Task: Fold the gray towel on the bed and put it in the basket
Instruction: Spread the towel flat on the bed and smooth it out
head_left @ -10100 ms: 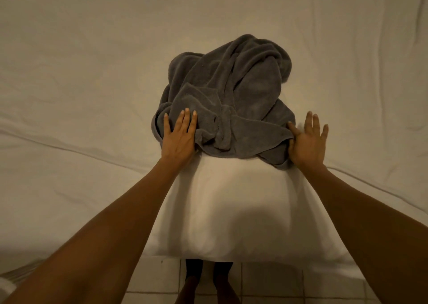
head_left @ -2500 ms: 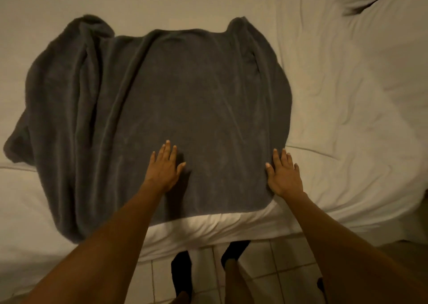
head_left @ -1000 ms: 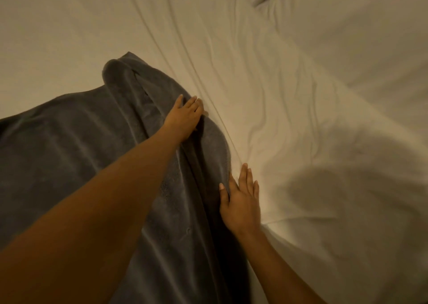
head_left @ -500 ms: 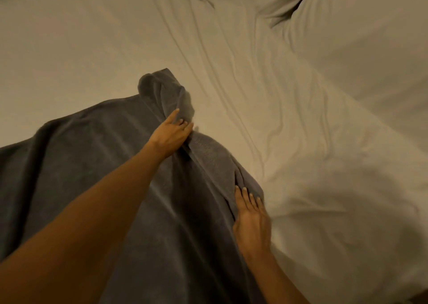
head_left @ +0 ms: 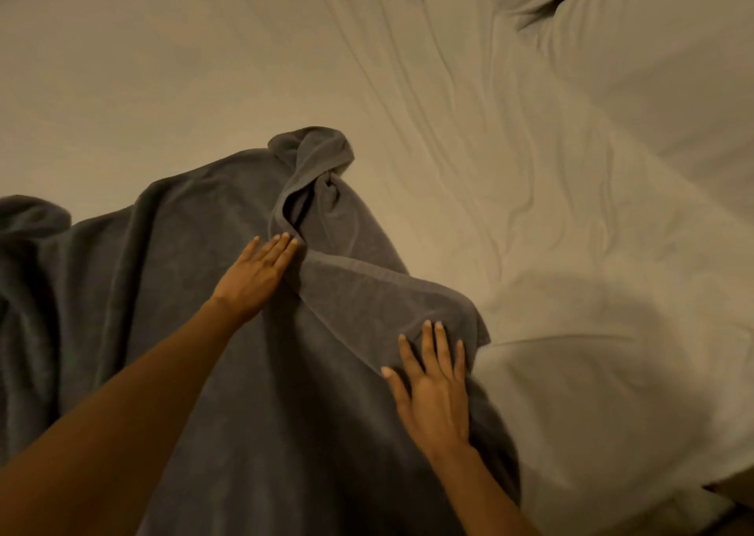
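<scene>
A gray towel [head_left: 171,290] lies spread across the left and near part of a bed [head_left: 204,66] covered in a creased, pale sheet [head_left: 510,168], under dim, warm light. At the bed's far left edge the towel bunches into soft ridges. Further right, the left hand [head_left: 253,274] lies flat on the towel, fingers straight and close together, their tips touching a hemmed edge that is folded back over the cloth. Just beyond those fingertips the towel's far corner is twisted into a small knot-like bunch. The right hand [head_left: 436,388] presses flat on the towel's right side, fingers straight and slightly spread, over a rumpled fold near the towel's right edge. To the right, bare sheet runs to the bed's near right corner, crossed by a shadow. A pale pillow [head_left: 653,66] fills the bed's far right corner.
</scene>
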Demonstrator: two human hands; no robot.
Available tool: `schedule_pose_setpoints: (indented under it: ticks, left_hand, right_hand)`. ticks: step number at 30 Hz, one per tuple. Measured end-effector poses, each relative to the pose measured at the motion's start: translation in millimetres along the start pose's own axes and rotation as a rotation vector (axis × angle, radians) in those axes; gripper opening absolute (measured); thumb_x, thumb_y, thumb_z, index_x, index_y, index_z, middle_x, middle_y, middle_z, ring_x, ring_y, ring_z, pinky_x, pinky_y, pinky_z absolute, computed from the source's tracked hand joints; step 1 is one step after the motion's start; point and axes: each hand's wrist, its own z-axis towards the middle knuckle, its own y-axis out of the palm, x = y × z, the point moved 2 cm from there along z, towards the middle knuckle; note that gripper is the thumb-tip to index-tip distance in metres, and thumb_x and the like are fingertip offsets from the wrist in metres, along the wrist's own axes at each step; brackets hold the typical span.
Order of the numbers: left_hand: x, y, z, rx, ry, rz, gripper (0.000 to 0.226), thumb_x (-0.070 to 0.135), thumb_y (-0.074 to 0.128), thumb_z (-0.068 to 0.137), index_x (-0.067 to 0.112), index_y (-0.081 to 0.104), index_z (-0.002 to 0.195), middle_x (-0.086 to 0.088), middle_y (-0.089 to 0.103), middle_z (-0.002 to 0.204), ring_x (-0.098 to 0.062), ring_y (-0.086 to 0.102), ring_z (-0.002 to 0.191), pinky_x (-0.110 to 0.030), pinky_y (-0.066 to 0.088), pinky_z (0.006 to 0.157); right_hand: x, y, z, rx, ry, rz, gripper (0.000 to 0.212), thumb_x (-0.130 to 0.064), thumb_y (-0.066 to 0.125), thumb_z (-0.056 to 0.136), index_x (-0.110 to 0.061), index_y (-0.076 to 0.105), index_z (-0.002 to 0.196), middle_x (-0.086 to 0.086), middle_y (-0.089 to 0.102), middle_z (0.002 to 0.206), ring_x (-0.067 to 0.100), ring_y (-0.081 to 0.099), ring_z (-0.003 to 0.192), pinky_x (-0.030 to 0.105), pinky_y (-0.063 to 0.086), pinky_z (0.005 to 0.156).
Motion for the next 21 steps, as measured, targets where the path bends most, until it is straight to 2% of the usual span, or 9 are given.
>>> schedule_pose_setpoints:
  ticks: [4,6,9,12,15,17,21]
  left_hand:
    - [4.1,-9.3,18.2,0.098,-0.005,-0.032,0.073,0.004,0.042,0.095,0.011,-0.003,0.152,-0.011,-0.005,0.161,-0.023,0.000,0.150,-0.040,0.003,0.122]
    - [7.3,-16.8,29.9,0.105,-0.006,0.009,0.074,0.009,0.045,0.096,0.013,-0.002,0.152,-0.011,-0.008,0.161,-0.025,-0.003,0.150,-0.043,0.002,0.121]
    - [10.3,-28.7,45.8,0.078,0.001,0.085,0.073,0.017,0.051,0.095,0.019,0.007,0.152,-0.010,-0.011,0.161,-0.027,-0.007,0.149,-0.048,0.000,0.121]
    - [11.0,-33.6,58.5,-0.016,0.030,0.191,0.063,0.023,0.053,0.094,0.025,0.023,0.149,-0.006,-0.003,0.162,-0.026,-0.004,0.149,-0.052,-0.002,0.120]
    - [8.3,-31.4,63.9,-0.101,0.036,0.238,0.060,0.026,0.050,0.095,0.024,0.024,0.149,-0.003,0.017,0.160,-0.024,0.003,0.150,-0.054,-0.004,0.119]
    - [5.7,-28.2,63.2,-0.114,0.042,0.244,0.060,0.024,0.049,0.096,0.021,0.024,0.150,-0.003,0.030,0.156,-0.023,0.011,0.149,-0.052,-0.004,0.119]
    - [3.0,-22.6,61.7,-0.095,0.049,0.228,0.055,0.022,0.047,0.097,0.018,0.028,0.148,-0.002,0.035,0.153,-0.021,0.017,0.148,-0.051,-0.003,0.120]
  right_hand:
    - [26.8,-0.3,27.6,0.176,0.078,0.090,0.045,-0.030,0.057,0.091,-0.009,0.055,0.131,0.027,0.042,0.142,0.045,0.035,0.134,0.058,0.026,0.110]
    - [46.4,-2.4,40.3,0.245,0.137,0.127,0.044,-0.025,0.059,0.092,-0.006,0.054,0.131,0.029,0.040,0.143,0.045,0.033,0.135,0.058,0.026,0.110]
    - [73.3,-0.3,57.9,0.146,0.220,0.140,0.047,-0.032,0.043,0.099,-0.013,0.042,0.141,0.024,0.024,0.153,0.038,0.015,0.144,0.051,0.013,0.118]
    - [86.6,2.9,76.9,0.048,0.192,0.155,0.047,-0.037,0.031,0.101,-0.022,0.036,0.144,0.018,0.012,0.158,0.031,0.003,0.147,0.045,0.006,0.119]
    - [95.4,3.0,91.3,0.005,0.196,0.146,0.044,-0.037,0.031,0.101,-0.022,0.042,0.141,0.018,0.010,0.158,0.030,0.001,0.147,0.045,0.008,0.120]
    - [99.5,3.6,95.6,-0.016,0.194,0.156,0.043,-0.039,0.034,0.100,-0.021,0.052,0.134,0.018,0.013,0.158,0.031,0.003,0.147,0.044,0.010,0.119]
    - [102.0,7.1,94.0,-0.044,0.172,0.188,0.041,-0.042,0.041,0.097,-0.019,0.060,0.125,0.020,0.012,0.157,0.031,0.003,0.147,0.045,0.009,0.119]
